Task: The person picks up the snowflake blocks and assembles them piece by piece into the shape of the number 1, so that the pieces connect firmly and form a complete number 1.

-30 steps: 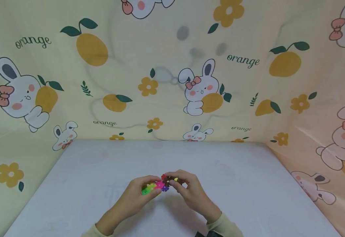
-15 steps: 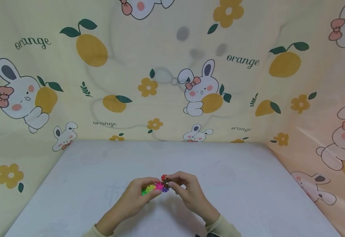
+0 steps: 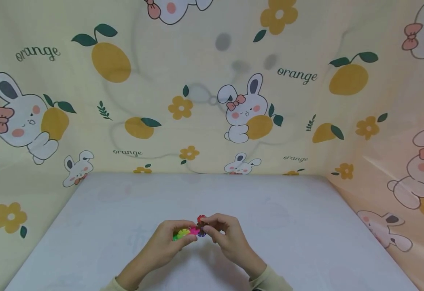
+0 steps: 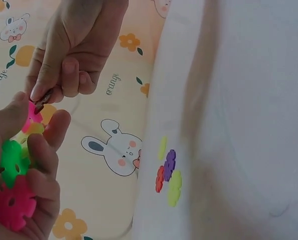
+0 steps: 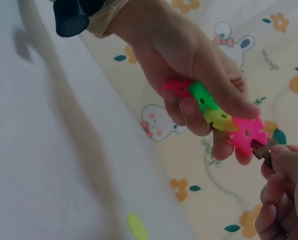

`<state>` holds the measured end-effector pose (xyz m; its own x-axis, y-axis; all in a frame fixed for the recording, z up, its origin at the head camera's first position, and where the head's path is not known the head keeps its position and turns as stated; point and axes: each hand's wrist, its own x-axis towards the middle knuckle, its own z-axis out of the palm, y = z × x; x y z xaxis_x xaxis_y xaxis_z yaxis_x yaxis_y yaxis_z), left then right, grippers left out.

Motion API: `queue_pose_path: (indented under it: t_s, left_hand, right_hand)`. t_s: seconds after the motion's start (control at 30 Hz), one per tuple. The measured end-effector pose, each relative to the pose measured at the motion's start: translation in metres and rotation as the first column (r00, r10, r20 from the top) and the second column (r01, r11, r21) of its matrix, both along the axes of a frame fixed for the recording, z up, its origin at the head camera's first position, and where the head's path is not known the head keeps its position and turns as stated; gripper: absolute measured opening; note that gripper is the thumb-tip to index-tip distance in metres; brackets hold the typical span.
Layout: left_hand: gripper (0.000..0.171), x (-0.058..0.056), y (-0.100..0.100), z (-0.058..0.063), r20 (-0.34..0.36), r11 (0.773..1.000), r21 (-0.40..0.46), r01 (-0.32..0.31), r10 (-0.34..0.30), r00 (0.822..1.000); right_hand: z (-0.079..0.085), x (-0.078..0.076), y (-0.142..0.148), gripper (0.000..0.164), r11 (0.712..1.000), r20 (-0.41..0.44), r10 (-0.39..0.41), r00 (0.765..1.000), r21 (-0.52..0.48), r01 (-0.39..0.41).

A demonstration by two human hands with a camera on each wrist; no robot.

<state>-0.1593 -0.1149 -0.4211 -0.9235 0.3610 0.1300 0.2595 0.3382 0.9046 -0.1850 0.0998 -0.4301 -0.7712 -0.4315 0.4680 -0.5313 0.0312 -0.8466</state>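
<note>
My left hand (image 3: 166, 240) holds a row of joined plastic snowflake discs: a pink disc (image 4: 13, 202), a green disc (image 5: 203, 97), a yellow disc (image 5: 220, 119) and another pink disc (image 5: 249, 134) at the end. Thumb and index finger of my right hand (image 3: 230, 232) pinch a brown snowflake disc (image 5: 264, 148). Its edge meets the end pink disc, turned across it, in both wrist views. The left hand's fingers cover parts of the row.
Loose discs lie on the white table (image 3: 285, 234) beyond the hands: a red disc (image 4: 160, 179), a purple disc (image 4: 170, 165) and two yellow ones, including a yellow disc (image 4: 174, 188) nearer. A printed cloth (image 3: 153, 81) surrounds the table's back and sides.
My right hand has shifted slightly left and down, bringing the brown disc against the end pink disc. My left hand has stayed nearly in place, still holding the row.
</note>
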Motion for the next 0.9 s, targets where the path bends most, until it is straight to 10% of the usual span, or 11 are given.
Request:
queue_pose_path:
  t_s: [0.9]
  left_hand:
    - [0.027,-0.0003,-0.0067,0.0009,-0.072,0.994,-0.105,0.040,-0.047,0.996]
  right_hand:
    - [-0.0023,-0.0029,0.0005,0.023,0.998,0.131,0.028,0.991,0.051,-0.035]
